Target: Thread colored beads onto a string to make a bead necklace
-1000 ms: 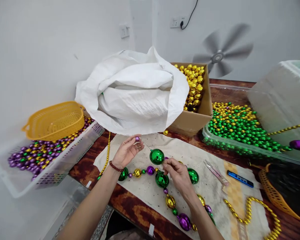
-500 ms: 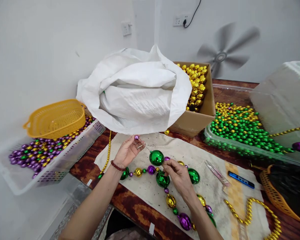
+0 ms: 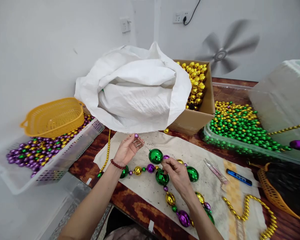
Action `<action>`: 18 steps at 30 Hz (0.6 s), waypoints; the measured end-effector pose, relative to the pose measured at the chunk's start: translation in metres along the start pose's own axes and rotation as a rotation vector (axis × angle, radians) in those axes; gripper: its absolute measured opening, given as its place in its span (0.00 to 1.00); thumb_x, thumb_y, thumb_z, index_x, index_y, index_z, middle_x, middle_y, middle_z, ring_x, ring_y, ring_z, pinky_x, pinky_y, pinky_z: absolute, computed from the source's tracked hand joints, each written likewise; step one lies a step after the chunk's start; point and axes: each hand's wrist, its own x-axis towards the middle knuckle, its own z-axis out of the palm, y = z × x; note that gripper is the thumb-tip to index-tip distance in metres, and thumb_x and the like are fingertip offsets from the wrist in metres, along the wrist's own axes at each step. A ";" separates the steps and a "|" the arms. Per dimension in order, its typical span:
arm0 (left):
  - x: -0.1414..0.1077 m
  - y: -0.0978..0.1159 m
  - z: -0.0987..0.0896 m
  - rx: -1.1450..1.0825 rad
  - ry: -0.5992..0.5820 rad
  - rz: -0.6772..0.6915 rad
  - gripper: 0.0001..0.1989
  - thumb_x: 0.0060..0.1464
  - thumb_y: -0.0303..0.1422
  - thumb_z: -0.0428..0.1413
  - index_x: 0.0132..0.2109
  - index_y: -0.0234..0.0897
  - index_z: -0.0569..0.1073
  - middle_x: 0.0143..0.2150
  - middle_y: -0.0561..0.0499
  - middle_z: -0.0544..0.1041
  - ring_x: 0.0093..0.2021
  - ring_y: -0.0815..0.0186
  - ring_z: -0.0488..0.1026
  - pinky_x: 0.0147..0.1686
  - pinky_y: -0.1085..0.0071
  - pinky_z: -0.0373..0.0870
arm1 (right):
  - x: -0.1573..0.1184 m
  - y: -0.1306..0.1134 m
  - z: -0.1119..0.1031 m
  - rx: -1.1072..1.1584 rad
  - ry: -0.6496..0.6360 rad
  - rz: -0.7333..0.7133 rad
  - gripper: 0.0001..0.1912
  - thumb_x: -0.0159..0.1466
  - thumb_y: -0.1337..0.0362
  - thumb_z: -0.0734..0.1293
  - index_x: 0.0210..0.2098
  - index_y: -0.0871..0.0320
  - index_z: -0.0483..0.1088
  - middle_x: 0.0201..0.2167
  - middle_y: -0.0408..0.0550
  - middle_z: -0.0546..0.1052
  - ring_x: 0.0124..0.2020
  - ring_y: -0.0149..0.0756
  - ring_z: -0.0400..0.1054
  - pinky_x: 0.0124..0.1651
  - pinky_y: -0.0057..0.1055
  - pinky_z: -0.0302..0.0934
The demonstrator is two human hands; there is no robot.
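Beads (image 3: 170,199) of green, gold and purple are already joined in a strand across our pale cloth (image 3: 195,150) on the worktop (image 3: 132,213). Above it, our left hand (image 3: 126,151) pinches a small purple bead (image 3: 136,135) – a thin bare line (image 3: 144,144) runs from there to a large green bead (image 3: 155,156), so the two aren't together yet. Our right hand (image 3: 176,171) is closed at that green bead's lower edge; we can't tell exactly what its fingertips grip. It also hides part of the strand. A white sack (image 3: 137,100) bulges just beyond our hands, partly covering a cardboard box (image 3: 190,121) of gold beads. To our right lie a pink-handled tool (image 3: 218,173), a blue object (image 3: 239,177) and a loose gold string (image 3: 246,210).
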 end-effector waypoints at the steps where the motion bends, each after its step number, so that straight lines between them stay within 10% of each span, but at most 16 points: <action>1: 0.000 0.000 0.000 0.003 0.002 0.004 0.05 0.56 0.31 0.63 0.36 0.33 0.76 0.34 0.49 0.81 0.37 0.64 0.80 0.48 0.64 0.77 | 0.000 0.000 0.000 0.003 0.004 0.003 0.13 0.63 0.55 0.64 0.29 0.57 0.71 0.23 0.43 0.73 0.22 0.34 0.69 0.27 0.27 0.62; 18: 0.005 -0.035 0.031 0.243 0.056 0.237 0.13 0.57 0.42 0.61 0.41 0.36 0.78 0.34 0.49 0.79 0.39 0.63 0.77 0.38 0.70 0.72 | 0.044 -0.009 0.033 0.167 -0.046 0.129 0.10 0.57 0.58 0.65 0.26 0.58 0.71 0.24 0.42 0.76 0.21 0.31 0.69 0.27 0.27 0.62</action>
